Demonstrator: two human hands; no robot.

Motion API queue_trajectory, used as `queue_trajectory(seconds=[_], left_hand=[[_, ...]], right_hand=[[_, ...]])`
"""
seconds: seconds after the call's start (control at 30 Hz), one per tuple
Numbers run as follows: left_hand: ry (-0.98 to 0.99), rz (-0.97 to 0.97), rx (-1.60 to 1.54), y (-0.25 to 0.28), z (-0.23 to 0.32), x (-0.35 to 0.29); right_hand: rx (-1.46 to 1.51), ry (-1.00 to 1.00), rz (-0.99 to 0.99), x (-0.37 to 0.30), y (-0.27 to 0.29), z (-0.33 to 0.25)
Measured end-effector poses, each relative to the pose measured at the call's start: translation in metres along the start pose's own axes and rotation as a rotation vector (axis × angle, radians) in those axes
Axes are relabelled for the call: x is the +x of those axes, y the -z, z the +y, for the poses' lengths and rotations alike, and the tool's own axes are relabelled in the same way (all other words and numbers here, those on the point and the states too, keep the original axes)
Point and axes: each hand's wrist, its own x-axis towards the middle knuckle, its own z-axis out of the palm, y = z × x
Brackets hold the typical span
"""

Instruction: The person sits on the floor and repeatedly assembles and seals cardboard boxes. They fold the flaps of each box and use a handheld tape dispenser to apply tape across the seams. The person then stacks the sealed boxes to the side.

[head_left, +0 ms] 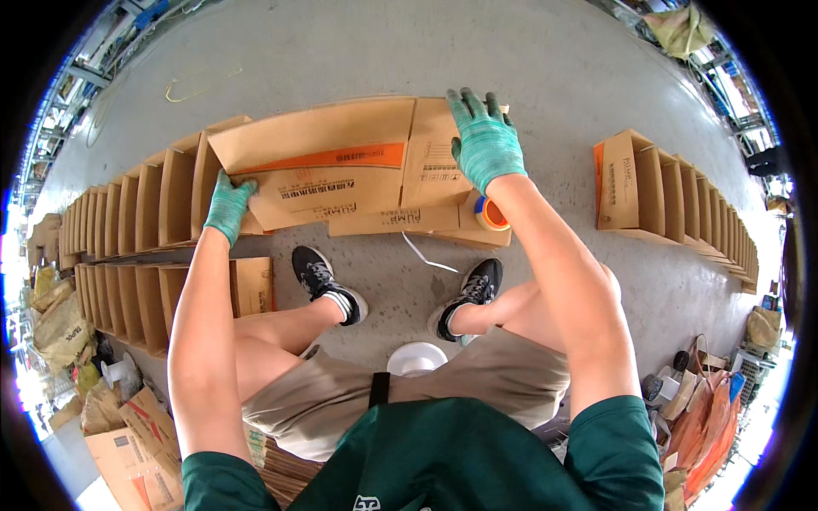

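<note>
A partly folded cardboard carton (324, 162) with an orange stripe and dark print is held up in front of me. My left hand (228, 206), in a green glove, grips its left edge, thumb on the near face and the other fingers mostly hidden. Against the carton's right end lies my right hand (486, 140), also gloved, its fingers stretched out and apart. Just below that wrist a tape roll (492, 214) with orange and blue on it rests on flat cardboard pieces (392, 221). A thin white strip (429, 254) trails onto the floor.
Rows of opened cartons (128, 209) stand at the left, with another row (162, 294) nearer me. More cartons (665, 192) line the right. My shoes (328, 281) flank the floor below the carton; a white round stool or tub (416, 358) is between my legs. Orange sacks (703, 426) lie lower right.
</note>
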Motion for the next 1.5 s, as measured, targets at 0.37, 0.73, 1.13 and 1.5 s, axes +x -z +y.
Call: queue_trajectory(seconds=[0.37, 0.73, 1.13, 1.5], left_hand=[[0.084, 0.164, 0.316, 0.027, 0.052, -0.018], [-0.524, 0.139, 0.78, -0.018, 0.057, -0.03], [-0.41, -0.55, 0.695, -0.048, 0.076, -0.03], [-0.338, -0.039, 0.356, -0.095, 0.01, 0.001]], right_hand=[[0.163, 0.262, 0.144, -0.046, 0.004, -0.029], [0.591, 0.465, 0.236, -0.029, 0.04, -0.008], [1.083, -0.253, -0.167, -0.014, -0.04, 0.015], [1.359, -0.442, 0.181, 0.02, -0.014, 0.017]])
